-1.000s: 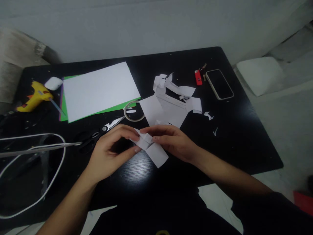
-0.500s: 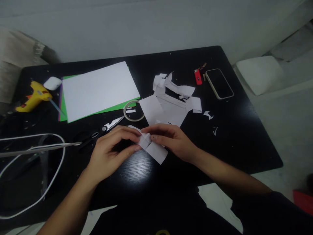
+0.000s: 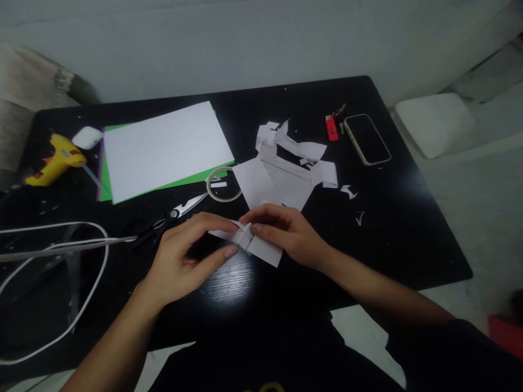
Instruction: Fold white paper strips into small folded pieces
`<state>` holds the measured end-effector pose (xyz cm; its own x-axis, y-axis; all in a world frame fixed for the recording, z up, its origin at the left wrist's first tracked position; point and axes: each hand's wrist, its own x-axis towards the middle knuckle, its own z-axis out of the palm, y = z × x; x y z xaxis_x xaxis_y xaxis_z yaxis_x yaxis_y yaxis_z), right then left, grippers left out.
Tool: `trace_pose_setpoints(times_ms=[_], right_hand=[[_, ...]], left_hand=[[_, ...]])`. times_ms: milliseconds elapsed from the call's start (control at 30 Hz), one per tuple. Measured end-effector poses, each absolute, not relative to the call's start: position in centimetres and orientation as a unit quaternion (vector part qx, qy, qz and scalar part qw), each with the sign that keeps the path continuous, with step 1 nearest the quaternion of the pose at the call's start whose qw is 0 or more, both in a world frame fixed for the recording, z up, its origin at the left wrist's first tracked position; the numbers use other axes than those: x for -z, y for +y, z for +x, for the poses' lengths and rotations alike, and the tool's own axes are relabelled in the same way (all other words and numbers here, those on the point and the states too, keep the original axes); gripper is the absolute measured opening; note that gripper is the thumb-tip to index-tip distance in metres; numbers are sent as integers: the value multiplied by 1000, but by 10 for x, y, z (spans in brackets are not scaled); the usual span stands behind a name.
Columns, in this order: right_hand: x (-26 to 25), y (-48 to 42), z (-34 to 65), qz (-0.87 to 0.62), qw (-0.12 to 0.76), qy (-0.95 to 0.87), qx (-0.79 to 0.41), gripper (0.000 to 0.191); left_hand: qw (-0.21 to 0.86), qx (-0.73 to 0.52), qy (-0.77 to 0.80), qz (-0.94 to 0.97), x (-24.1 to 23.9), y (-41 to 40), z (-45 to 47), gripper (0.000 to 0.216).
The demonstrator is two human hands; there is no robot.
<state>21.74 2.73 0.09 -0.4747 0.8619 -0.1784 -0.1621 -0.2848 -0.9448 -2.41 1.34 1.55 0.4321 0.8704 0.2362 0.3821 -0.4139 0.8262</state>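
Note:
Both hands meet over a small folded piece of white paper (image 3: 261, 247) just above the black table (image 3: 408, 228). My left hand (image 3: 186, 258) pinches the paper's left end between thumb and fingertips. My right hand (image 3: 288, 234) grips its middle from the right, fingers curled over the fold. The paper's lower right flap sticks out below my right hand.
Behind the hands lie white paper scraps (image 3: 286, 163), a ring of clear tape (image 3: 223, 185) and scissors (image 3: 171, 218). A white sheet (image 3: 163, 147) on green card, a yellow glue gun (image 3: 55, 160), a white cable (image 3: 61, 288), a red lighter (image 3: 330, 128) and a phone (image 3: 366, 139) lie further off.
The paper piece has been turned and folded tighter between the hands; its lower flap now shows shorter. Both hands stayed at the same spot.

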Motion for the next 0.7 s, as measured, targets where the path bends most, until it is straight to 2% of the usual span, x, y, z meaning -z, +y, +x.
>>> trace_pose_setpoints(times_ms=[700], right_hand=[[3, 27, 217, -366, 355, -481, -713, 16]], left_hand=[[348, -299, 413, 787, -11, 12, -23, 21]])
